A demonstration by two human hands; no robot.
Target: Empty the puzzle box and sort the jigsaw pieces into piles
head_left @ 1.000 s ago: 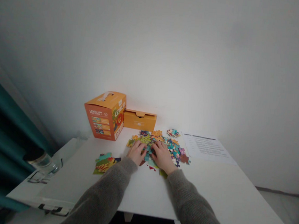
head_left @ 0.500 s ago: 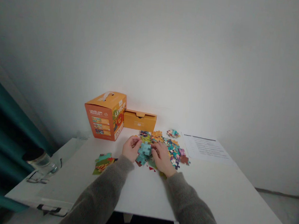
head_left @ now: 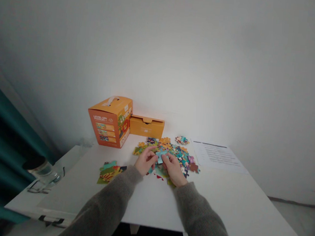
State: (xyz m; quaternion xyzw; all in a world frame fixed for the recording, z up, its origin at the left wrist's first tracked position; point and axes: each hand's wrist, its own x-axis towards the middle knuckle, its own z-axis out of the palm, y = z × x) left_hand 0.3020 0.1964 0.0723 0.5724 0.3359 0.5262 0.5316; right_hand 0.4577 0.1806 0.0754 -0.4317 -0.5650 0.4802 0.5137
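Note:
A light-blue jigsaw puzzle piece (head_left: 160, 156) is between my two hands, just above the loose pieces. My left hand (head_left: 145, 161) is closed, its thumb and fingertips at the piece's left edge. On the other side my right hand (head_left: 173, 169) pinches the piece between thumb and fingers. Around and beneath them spreads a pile of colourful puzzle pieces (head_left: 182, 155), partly hidden by my hands. Left of my left wrist lies a small joined puzzle section (head_left: 107, 174) in green, orange and blue.
An orange puzzle box (head_left: 108, 124) stands at the back left, beside a low orange carton (head_left: 146, 127). Further puzzle pieces (head_left: 182, 140) form a small heap near the wall. A printed sheet (head_left: 217, 155) lies right. A dark-lidded glass jar (head_left: 44, 169) and eyeglasses (head_left: 39, 187) are at left.
My left hand has moved right, closer to my right hand. The light-blue piece between them has shifted slightly right and turned, and pieces at the pile's left side have come into view.

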